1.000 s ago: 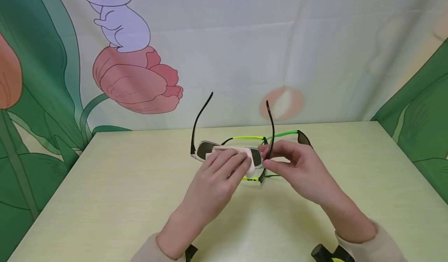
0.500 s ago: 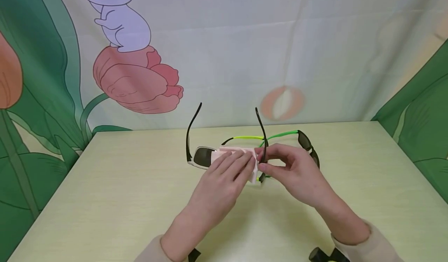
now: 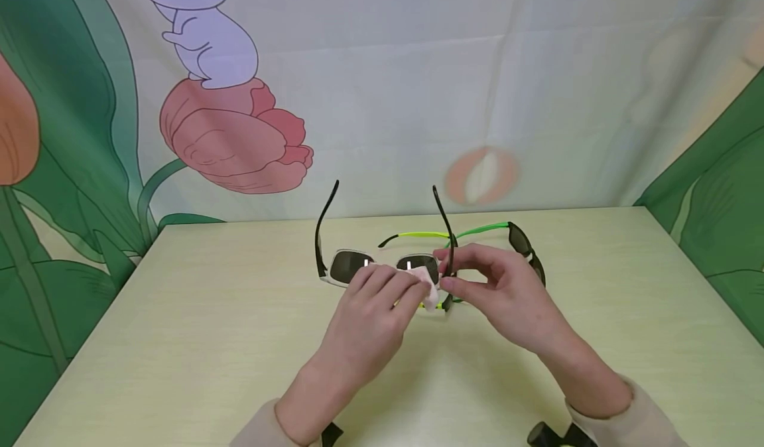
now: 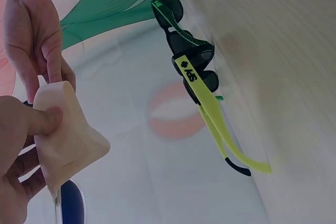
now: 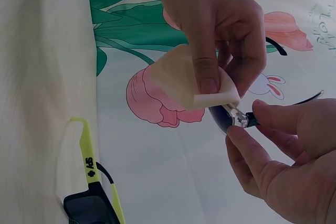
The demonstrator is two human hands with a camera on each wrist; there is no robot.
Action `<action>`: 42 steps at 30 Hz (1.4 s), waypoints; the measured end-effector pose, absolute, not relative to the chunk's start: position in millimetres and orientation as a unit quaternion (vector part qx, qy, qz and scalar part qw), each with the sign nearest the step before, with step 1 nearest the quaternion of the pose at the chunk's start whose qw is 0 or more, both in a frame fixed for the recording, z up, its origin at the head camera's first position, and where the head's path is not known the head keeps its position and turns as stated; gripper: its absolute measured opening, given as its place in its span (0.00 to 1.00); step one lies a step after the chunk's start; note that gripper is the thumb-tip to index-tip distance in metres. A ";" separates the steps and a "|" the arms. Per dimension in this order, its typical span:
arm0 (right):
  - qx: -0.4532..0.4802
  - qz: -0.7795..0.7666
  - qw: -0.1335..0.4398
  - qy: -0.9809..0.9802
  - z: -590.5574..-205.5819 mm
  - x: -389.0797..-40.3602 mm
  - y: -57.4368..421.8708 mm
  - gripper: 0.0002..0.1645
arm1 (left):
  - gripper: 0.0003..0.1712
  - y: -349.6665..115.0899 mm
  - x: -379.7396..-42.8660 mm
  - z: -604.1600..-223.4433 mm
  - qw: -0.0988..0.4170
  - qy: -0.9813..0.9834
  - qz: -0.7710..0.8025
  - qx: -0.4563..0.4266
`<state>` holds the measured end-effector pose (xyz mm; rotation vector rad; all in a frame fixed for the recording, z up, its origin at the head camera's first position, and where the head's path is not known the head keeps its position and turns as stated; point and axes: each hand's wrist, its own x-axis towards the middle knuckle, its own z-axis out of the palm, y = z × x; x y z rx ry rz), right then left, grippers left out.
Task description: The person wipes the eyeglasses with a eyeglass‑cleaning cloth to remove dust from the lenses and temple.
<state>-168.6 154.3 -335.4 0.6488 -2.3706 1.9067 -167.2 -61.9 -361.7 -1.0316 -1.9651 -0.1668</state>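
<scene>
A pair of sunglasses (image 3: 349,268) with dark lenses, a pale frame and black temples is held up above the table, temples pointing up and away. My right hand (image 3: 510,301) pinches it at the hinge on the right side. Between thumb and fingers, my left hand (image 3: 367,324) grips a pale pink cloth (image 3: 431,291) at the lower edge of the right lens. The left wrist view has the folded cloth (image 4: 71,135) under the left thumb. In the right wrist view, the cloth (image 5: 176,80) wraps over part of a lens, hiding some of it.
Behind the hands on the table (image 3: 209,341) lie sunglasses with yellow temples (image 3: 424,235) and sunglasses with green temples (image 3: 486,228), close together. A printed curtain (image 3: 382,102) stands along the table's back edge.
The sunglasses first shifted left and slightly down with both hands. Over the last half second, the left hand's cloth drew down off the right lens, uncovering most of it; the right hand stayed put.
</scene>
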 end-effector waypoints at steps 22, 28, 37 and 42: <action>0.214 0.608 0.025 -0.764 -335.8 -168.4 152.8 0.10 | 0.20 -55.7 -161.1 -361.7 0.400 -0.838 -0.009 -0.371; 0.216 0.607 0.026 -0.765 -335.4 -168.4 152.6 0.10 | 0.22 -57.6 -160.8 -361.7 0.394 -0.841 -0.005 -0.371; 0.208 0.615 0.024 -0.760 -335.1 -167.3 151.2 0.08 | 0.12 -59.2 -163.5 -362.6 0.433 -0.808 -0.075 -0.392; 0.204 0.610 0.024 -0.765 -335.1 -167.0 150.8 0.08 | 0.11 -59.8 -163.2 -362.8 0.440 -0.804 -0.083 -0.390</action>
